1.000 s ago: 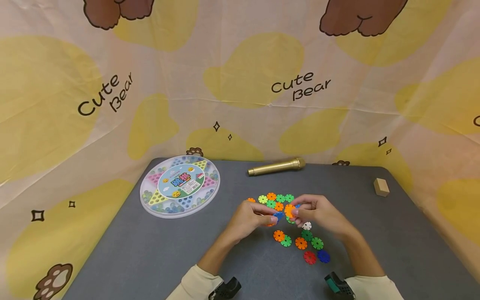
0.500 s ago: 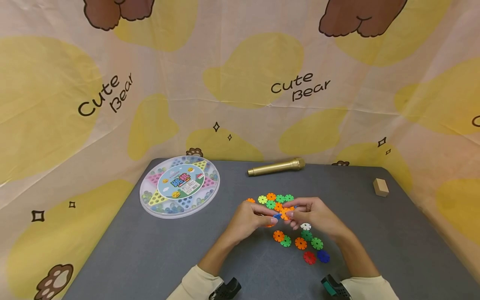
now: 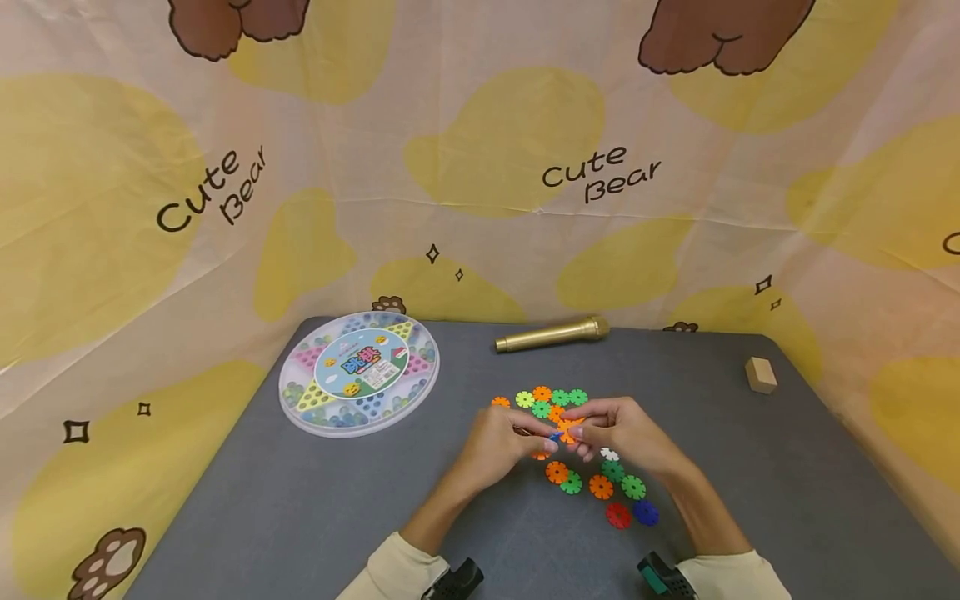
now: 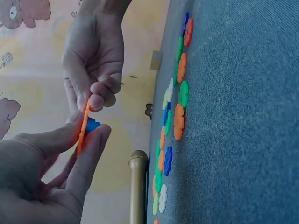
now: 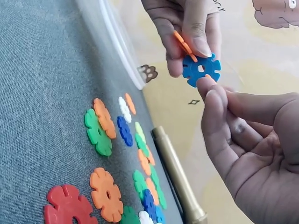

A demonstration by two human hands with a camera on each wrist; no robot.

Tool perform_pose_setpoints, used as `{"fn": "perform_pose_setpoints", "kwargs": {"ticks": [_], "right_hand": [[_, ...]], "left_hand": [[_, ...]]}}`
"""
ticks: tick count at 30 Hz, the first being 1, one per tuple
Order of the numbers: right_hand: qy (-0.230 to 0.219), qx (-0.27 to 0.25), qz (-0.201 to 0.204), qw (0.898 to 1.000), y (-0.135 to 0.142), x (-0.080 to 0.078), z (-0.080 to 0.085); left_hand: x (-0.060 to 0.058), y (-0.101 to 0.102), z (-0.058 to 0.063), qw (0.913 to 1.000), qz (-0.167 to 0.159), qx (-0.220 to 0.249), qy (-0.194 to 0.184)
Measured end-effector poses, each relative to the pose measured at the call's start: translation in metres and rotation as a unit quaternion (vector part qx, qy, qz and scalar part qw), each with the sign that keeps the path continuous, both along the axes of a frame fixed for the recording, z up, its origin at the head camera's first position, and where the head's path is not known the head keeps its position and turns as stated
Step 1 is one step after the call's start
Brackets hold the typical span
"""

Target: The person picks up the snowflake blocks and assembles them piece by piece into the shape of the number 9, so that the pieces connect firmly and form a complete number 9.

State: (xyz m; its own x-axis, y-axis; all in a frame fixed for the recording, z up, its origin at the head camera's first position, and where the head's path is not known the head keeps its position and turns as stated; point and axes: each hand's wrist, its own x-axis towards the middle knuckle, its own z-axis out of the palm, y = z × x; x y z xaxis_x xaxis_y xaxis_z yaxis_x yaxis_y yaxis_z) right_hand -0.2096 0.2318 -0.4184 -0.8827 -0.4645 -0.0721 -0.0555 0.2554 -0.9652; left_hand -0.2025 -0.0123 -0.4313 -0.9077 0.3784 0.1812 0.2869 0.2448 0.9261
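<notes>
My left hand (image 3: 491,450) pinches a blue notched plastic disc (image 5: 212,67) between thumb and fingers. An orange notched disc (image 5: 183,43) sits slotted at an angle at the blue one's edge, partly behind the fingers. From the other side, my right hand (image 3: 626,433) pinches another orange notched disc (image 3: 567,429) right against the blue disc's rim; the fingertips hide most of it in the right wrist view. Both hands are raised over the table, almost meeting.
Several loose notched discs lie under and around the hands, among them a red disc (image 3: 618,516) and a dark blue disc (image 3: 647,512). Behind them lies a gold microphone (image 3: 551,334). A round marble board game (image 3: 360,374) is back left, a wooden block (image 3: 761,376) far right.
My right hand has moved left, bringing its orange disc from a small gap away up to the blue disc. The left hand has stayed nearly in place, its blue disc turned slightly.
</notes>
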Motion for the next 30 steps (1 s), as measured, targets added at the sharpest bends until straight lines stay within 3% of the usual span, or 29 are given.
{"fn": "perform_pose_setpoints", "kwargs": {"ticks": [11, 18, 30], "right_hand": [[0.022, 0.014, 0.02, 0.999, 0.0088, -0.0015, 0.0003], [0.022, 0.018, 0.045, 0.999, 0.0058, 0.0003, 0.0013], [0.011, 0.01, 0.078, 0.997, 0.0005, 0.003, -0.0007]], "left_hand": [[0.0006, 0.0015, -0.0017, 0.9927, -0.026, 0.065, -0.098], [0.0012, -0.0007, 0.0006, 0.9954, -0.024, 0.048, -0.08], [0.001, 0.001, -0.0021, 0.9919, -0.05, 0.057, -0.102]]}}
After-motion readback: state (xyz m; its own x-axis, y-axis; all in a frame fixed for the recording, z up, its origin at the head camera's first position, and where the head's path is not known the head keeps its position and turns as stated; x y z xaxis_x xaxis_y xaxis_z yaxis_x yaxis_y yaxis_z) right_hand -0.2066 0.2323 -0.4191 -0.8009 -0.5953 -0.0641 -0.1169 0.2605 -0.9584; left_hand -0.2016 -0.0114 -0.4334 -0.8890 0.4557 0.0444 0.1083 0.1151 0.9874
